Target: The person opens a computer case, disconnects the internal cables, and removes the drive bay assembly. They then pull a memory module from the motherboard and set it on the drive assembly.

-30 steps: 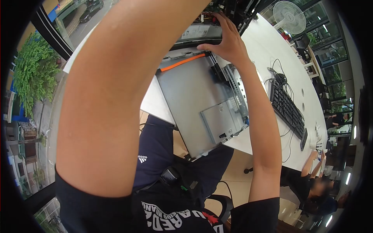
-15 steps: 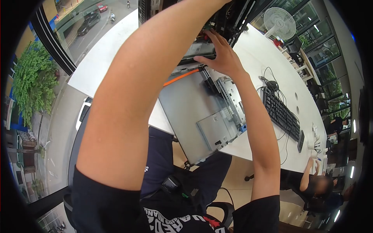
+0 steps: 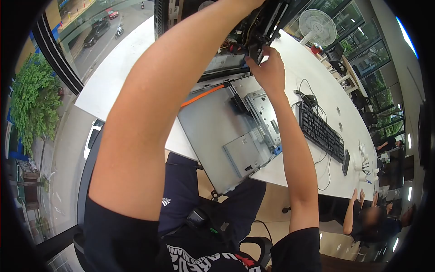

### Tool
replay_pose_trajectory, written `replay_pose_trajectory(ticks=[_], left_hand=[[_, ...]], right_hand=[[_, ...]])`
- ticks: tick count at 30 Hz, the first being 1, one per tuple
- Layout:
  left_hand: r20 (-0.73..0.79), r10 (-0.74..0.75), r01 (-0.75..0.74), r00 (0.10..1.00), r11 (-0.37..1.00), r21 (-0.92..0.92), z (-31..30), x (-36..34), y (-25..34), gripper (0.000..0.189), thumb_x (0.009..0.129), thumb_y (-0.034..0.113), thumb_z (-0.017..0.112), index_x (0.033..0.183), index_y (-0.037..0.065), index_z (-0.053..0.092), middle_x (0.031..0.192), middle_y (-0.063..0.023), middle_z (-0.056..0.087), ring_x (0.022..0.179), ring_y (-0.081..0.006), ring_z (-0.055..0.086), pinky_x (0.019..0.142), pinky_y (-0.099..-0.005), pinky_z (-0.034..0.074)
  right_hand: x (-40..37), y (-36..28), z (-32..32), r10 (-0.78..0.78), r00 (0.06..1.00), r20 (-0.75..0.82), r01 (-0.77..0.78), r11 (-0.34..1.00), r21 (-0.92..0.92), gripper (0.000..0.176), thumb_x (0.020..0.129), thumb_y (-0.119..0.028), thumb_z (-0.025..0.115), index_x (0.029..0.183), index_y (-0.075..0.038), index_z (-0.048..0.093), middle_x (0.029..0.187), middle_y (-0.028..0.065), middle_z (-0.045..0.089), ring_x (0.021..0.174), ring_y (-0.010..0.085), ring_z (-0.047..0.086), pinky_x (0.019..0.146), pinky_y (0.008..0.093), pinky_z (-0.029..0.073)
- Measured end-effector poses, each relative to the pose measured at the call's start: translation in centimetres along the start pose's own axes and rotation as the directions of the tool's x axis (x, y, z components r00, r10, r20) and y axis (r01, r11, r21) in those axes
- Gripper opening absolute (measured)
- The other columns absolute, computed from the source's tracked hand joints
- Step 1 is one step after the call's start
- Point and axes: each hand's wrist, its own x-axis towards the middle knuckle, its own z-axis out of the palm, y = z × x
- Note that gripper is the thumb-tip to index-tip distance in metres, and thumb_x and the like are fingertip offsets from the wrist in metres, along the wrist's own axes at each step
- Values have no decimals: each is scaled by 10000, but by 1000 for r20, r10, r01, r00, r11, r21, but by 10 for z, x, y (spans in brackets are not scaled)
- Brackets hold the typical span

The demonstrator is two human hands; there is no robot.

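An open computer case (image 3: 226, 63) with dark parts and wires inside stands at the top of the view. My right hand (image 3: 272, 70) is at its right edge, thumb on the near side and fingers curled around a dark part of the frame. My left forearm (image 3: 199, 43) reaches over the case to the top edge of the view, and my left hand lies beyond it. Nearer to me is a flat metal panel (image 3: 204, 131) with a bracket (image 3: 263, 113) and an orange strip (image 3: 201, 96).
On the white table (image 3: 108, 86) to the right lie a black keyboard (image 3: 321, 131), a coiled cable with a mouse (image 3: 309, 99) and a phone (image 3: 345, 162). Farther off are a white fan (image 3: 317, 27), cups with pens (image 3: 360, 167) and a seated person (image 3: 369, 222).
My right hand has moved from over the inside of the case to its right edge, and its spread fingers have curled in. The whole view has shifted slightly.
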Motion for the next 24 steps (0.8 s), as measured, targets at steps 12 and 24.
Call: replay_pose_trajectory(ticks=[12, 24], left_hand=[[7, -25, 25, 1000, 999, -29, 4, -1, 2, 110, 899, 129, 644, 940, 84, 734, 918, -88, 735, 888, -241, 741, 700, -359, 593], [9, -16, 15, 1000, 999, 29, -5, -4, 6, 116, 905, 139, 645, 951, 71, 728, 926, -82, 719, 897, -235, 726, 704, -359, 585]], right_hand=[[-16, 14, 1, -122, 924, 362, 78, 988, 134, 428, 777, -253, 844, 1112, -11, 735, 1050, 153, 743, 852, 291, 725, 777, 390, 577], [-31, -31, 11, -420, 833, 361, 504, 845, -180, 237, 798, -196, 802, 995, -73, 756, 991, 57, 698, 1046, 255, 650, 920, 380, 533]])
